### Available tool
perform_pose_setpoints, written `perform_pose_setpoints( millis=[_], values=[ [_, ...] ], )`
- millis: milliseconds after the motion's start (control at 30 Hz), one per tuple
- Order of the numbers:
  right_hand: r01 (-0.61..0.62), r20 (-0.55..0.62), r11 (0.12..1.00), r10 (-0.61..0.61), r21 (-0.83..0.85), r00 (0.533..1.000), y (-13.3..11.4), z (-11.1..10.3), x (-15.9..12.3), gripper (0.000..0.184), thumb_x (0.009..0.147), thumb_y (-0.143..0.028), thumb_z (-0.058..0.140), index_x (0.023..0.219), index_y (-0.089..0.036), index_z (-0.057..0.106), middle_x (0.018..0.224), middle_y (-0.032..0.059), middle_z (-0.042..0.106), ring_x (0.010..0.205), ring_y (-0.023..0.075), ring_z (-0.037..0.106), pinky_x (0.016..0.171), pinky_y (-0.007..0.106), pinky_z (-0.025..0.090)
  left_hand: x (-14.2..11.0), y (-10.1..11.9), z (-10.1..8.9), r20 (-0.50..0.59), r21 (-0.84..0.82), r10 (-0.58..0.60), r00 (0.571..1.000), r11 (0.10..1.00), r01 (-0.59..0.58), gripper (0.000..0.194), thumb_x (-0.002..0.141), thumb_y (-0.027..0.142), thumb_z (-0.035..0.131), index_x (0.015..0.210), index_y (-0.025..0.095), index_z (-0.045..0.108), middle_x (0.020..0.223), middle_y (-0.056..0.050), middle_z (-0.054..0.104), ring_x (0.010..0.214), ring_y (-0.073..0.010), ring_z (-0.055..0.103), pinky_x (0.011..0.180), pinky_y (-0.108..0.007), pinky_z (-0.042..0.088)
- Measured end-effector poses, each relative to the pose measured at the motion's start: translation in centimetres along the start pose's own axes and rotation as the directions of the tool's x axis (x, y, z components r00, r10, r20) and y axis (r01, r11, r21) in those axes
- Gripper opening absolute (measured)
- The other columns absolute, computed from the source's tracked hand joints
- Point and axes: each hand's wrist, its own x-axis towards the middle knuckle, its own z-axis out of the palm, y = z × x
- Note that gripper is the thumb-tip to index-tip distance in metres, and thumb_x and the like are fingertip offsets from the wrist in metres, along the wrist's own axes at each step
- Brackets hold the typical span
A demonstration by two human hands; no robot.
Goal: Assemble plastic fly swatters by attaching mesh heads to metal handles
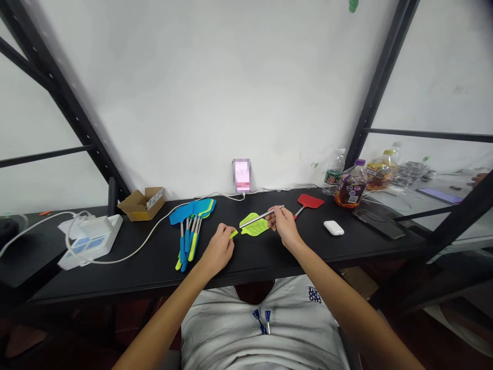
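My left hand (221, 248) is closed round a lime-green handle (233, 234), whose end sticks out past the fingers. In my right hand (284, 224) is a thin silver metal rod (257, 219), slanting down to the left with its tip a little apart from the handle. Below the rod a lime-green perforated fly swatter head (254, 229) lies flat on the black table. A red fly swatter (310, 201) rests just beyond my right hand, its handle partly hidden. To the left is a pile of blue and lime-green fly swatters (191, 213).
A phone (242, 176) leans on the wall. At left are a small cardboard box (141, 204) and a white power strip (92, 245) with cables. At right stand a clear bottle (334, 173) and a purple-capped bottle (352, 186), near a white earbud case (333, 228) and a dark phone (379, 223).
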Motion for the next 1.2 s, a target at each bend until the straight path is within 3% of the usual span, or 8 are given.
perform_pose_setpoints(
  millis=[300,800,1033,1200],
  values=[
    [-0.018,0.048,1.0,0.018,-0.008,0.999,-0.5,0.2,-0.3,0.033,0.085,-0.049,0.055,0.08,-0.016,0.058,0.062,0.003,0.062,0.045,0.0108,0.054,0.038,0.021,0.03,0.3,0.5,-0.4,0.024,-0.052,0.019,1.0,0.999,-0.018,0.016,0.096,0.021,0.039,0.098,0.021,0.055,0.096,-0.005,0.055,0.088,-0.02,0.056,0.079,-0.034,0.047],
    [-0.04,0.155,0.999,0.038,0.011,0.987,-1.1,0.2,-0.6,0.034,0.084,-0.048,0.058,0.08,-0.015,0.06,0.064,0.0056,0.067,0.042,0.0105,0.055,0.037,0.02,0.031,0.4,0.6,-0.5,0.021,-0.125,0.055,0.998,0.991,-0.052,0.02,0.098,0.032,0.041,0.094,0.022,0.058,0.092,-0.004,0.064,0.083,-0.0192,0.06,0.073,-0.03,0.044],
    [-0.079,0.332,0.996,0.089,-0.042,0.939,-1.2,0.3,-0.8,0.035,0.082,-0.048,0.062,0.082,-0.013,0.064,0.072,0.0096,0.073,0.046,0.0114,0.06,0.04,0.02,0.034,0.3,0.7,-0.6,0.015,-0.139,0.06,0.998,0.989,-0.057,0.02,0.099,0.032,0.041,0.096,0.021,0.059,0.088,-0.003,0.065,0.079,-0.018,0.06,0.071,-0.029,0.043],
    [-0.077,0.469,0.989,0.127,-0.125,0.874,-1.2,0.1,-1.1,0.041,0.081,-0.052,0.065,0.079,-0.011,0.066,0.069,0.0098,0.073,0.049,0.0108,0.061,0.042,0.018,0.036,0.3,0.9,-0.7,0.02,-0.147,0.08,0.997,0.986,-0.077,0.024,0.099,0.033,0.04,0.097,0.021,0.06,0.087,-0.003,0.066,0.079,-0.018,0.061,0.071,-0.029,0.043]
  ],
)
